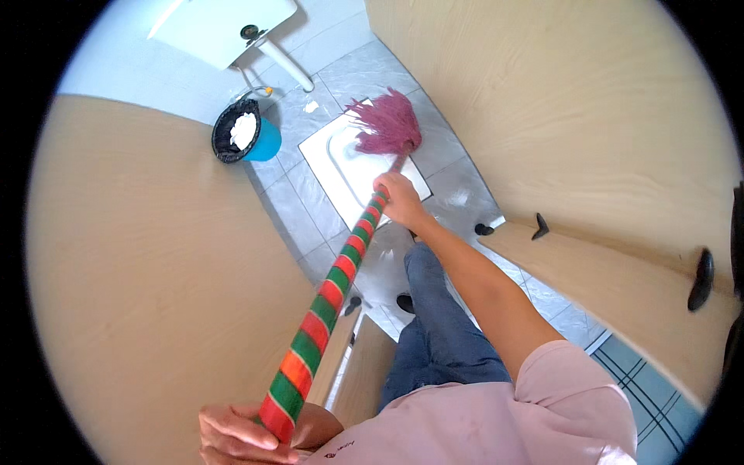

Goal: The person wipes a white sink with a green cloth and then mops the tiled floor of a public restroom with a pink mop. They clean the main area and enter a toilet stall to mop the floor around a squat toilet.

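A mop with a pinkish-purple strand head (389, 122) and a red and green striped handle (332, 291) stretches slantwise across the view. My left hand (244, 435) is wrapped round the upper end of the handle, at the lower left. Farther down the shaft, my right hand (397, 198) grips it not far from the mop head. The strands lie over the far right part of a white squat toilet (324, 160) set into the floor. Part of the toilet's basin is hidden by the mop and my right hand.
A blue bin (264, 142) with a black liner and white paper stands at the far left. Above it hangs a white cistern (225, 27) with a pipe (285, 66). Wooden partitions (147, 232) close in both sides; a door (589, 283) stands at the right. Grey tiles (370, 66) cover the floor.
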`<state>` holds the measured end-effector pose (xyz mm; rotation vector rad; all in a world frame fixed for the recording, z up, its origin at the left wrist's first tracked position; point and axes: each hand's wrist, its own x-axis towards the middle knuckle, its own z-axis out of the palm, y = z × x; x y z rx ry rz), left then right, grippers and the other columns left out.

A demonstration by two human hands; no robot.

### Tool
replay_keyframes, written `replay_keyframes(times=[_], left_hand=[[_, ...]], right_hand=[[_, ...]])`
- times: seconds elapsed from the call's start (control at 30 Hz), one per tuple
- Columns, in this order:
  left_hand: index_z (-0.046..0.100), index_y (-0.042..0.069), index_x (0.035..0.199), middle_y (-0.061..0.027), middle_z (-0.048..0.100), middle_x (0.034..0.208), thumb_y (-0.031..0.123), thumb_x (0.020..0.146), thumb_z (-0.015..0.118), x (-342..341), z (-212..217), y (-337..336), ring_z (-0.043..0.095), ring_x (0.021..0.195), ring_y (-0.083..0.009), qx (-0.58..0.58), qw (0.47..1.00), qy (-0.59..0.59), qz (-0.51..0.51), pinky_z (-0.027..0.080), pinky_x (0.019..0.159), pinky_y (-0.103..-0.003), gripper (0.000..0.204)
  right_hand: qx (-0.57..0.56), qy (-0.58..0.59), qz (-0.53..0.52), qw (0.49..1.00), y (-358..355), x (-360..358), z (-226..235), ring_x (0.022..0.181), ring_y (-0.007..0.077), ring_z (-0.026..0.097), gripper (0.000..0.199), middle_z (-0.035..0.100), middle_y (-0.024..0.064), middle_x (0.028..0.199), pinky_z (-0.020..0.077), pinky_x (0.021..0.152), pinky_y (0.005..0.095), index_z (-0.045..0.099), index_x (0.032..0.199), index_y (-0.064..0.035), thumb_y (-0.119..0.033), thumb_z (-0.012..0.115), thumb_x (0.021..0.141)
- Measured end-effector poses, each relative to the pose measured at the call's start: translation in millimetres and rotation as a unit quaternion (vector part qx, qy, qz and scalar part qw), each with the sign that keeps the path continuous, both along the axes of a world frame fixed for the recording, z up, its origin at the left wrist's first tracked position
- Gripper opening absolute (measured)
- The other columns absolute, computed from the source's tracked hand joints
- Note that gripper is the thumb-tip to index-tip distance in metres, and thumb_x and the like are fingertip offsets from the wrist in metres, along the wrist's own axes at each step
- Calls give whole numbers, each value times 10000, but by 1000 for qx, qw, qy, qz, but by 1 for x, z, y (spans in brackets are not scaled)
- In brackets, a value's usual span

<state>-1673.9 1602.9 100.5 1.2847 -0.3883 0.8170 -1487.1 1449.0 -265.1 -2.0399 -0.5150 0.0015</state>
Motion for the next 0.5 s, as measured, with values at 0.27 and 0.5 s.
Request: replay_keyframes(times=[0.27, 0.5], left_hand=[[403, 130, 565, -8, 461, 418, 231, 920, 353, -113, 53, -2, 480, 325, -123, 8, 997, 68, -28, 452, 498, -321, 372], [424, 126, 672, 18, 441, 474, 338, 899, 533, -181, 91, -4, 436, 335, -83, -58, 995, 66, 37, 438, 438, -249, 329]], right_hand=[[-16, 92, -43, 995, -49, -199, 27, 994, 345, 498, 388, 545, 131, 980, 401, 860, 413, 521, 971, -63, -12, 652, 610], [-31, 160, 43, 986, -24, -304, 43, 1010, 335, 494, 393, 532, 136, 1001, 400, 878, 405, 509, 986, -58, -8, 646, 621]])
